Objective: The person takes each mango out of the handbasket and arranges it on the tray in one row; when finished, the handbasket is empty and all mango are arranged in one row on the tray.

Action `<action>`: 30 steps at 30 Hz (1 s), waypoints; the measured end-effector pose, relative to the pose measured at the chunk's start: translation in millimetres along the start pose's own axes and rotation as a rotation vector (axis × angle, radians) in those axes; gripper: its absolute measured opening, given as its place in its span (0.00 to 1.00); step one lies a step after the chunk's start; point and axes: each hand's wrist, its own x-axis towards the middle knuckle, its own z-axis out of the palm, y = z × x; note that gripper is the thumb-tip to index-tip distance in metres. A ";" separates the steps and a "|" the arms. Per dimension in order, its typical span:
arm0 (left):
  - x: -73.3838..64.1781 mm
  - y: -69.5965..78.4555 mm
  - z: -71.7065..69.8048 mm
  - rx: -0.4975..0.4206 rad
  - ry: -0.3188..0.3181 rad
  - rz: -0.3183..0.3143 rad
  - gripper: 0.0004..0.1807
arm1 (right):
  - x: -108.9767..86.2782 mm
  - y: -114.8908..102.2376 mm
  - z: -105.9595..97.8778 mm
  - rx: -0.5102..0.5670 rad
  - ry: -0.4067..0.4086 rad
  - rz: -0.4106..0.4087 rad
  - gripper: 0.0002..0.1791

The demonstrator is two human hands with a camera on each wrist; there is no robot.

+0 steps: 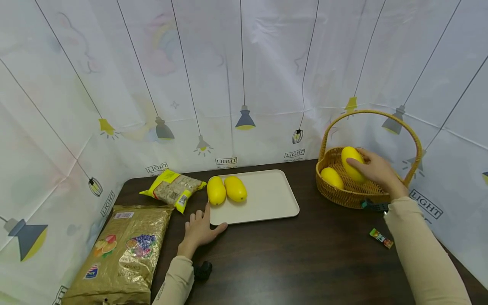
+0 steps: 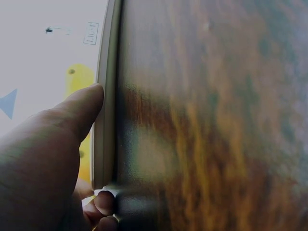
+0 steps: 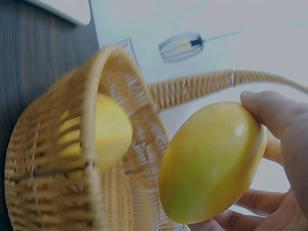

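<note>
Four smooth yellow oval fruits about: one held, one in the basket, two on the tray. Right hand (image 1: 378,170) clamped on the held yellow fruit (image 1: 353,164), thumb and fingers to either side, over the tan woven wicker basket (image 1: 350,197) at far right. Whether fruit and wicker touch, cannot tell. Second yellow fruit (image 1: 331,178) lies lower, to its left inside the basket. Skin looks slick and rounded; best, I judge, to keep the fingers spread past the widest part and squeeze evenly. Arched wicker handle (image 1: 369,112) stands close by; sensible to keep knuckles and sleeve off it, and to clear the rim before any sideways travel. Left hand (image 1: 200,232), thumb and fingers apart, touches the near left corner of the cream rectangular tray (image 1: 271,195); light pressure should steady it without tipping the side-by-side pair, left yellow fruit (image 1: 216,190) and right yellow fruit (image 1: 236,189).
</note>
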 end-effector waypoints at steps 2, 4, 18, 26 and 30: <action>-0.1 0.2 -0.8 0.001 0.000 -0.001 0.59 | -0.8 -9.4 0.4 -0.014 0.022 -0.017 0.50; -0.3 0.4 -1.3 0.002 -0.001 -0.003 0.59 | -1.8 -18.8 1.3 -0.019 0.034 -0.030 0.50; -2.3 0.4 0.1 -0.002 0.001 -0.002 0.58 | -5.2 -73.1 28.7 -0.003 -0.013 -0.155 0.47; -1.8 0.1 0.1 -0.004 0.000 0.004 0.59 | 2.1 -98.2 51.5 0.007 -0.049 -0.200 0.45; -1.2 0.2 -0.3 0.000 0.005 0.004 0.59 | 6.9 -112.5 65.2 0.012 -0.062 -0.246 0.44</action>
